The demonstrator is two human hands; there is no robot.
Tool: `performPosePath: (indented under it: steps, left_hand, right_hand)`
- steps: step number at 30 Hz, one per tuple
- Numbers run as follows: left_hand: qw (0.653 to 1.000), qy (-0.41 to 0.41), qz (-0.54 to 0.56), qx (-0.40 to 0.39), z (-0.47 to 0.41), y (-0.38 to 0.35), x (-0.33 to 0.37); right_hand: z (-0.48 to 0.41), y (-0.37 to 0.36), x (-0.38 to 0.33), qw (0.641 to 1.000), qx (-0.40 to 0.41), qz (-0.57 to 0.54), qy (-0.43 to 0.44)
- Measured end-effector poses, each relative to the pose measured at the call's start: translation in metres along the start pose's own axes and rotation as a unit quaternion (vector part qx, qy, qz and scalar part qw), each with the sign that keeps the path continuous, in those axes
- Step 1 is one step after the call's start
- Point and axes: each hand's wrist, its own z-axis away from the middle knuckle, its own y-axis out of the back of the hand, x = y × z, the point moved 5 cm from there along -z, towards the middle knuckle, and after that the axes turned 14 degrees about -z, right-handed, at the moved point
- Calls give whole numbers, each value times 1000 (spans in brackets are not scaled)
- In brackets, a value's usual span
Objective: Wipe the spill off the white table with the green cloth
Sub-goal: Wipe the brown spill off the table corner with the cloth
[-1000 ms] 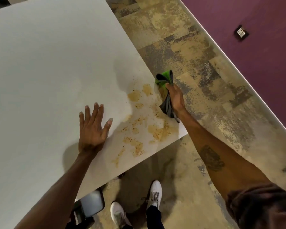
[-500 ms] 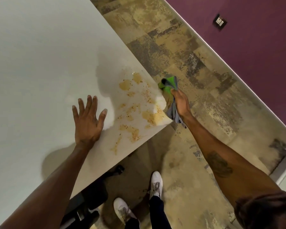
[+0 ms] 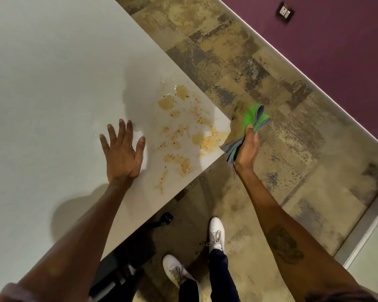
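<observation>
An orange-brown spill (image 3: pixel 183 136) lies in patches and specks on the near right corner of the white table (image 3: pixel 52 83). My left hand (image 3: pixel 122 153) rests flat on the table with fingers spread, just left of the spill. My right hand (image 3: pixel 248 148) grips the folded green cloth (image 3: pixel 249 125), which has grey edges and a brown stain. The cloth is held just past the table's right corner, over the floor, its lower end close to the table edge.
A mottled tan and grey floor (image 3: pixel 249 62) runs to the right, bounded by a purple wall (image 3: pixel 336 51) with a socket (image 3: pixel 285 12). My white shoes (image 3: pixel 216 234) stand near the corner. A black chair (image 3: pixel 127 258) sits under the table's front edge.
My right hand with the cloth has moved off the table's right edge and now hangs beside the corner. My left hand stays flat on the table.
</observation>
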Motion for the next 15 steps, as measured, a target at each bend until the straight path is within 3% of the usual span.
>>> performPosePath:
  steps: [10, 15]
  left_hand:
    - [1000, -3, -15, -4, -1, -2, 0]
    - [1000, -5, -22, -6, -1, -4, -1]
  right_hand:
    - [40, 13, 7, 996, 49, 58, 48]
    - [53, 21, 16, 994, 66, 85, 28]
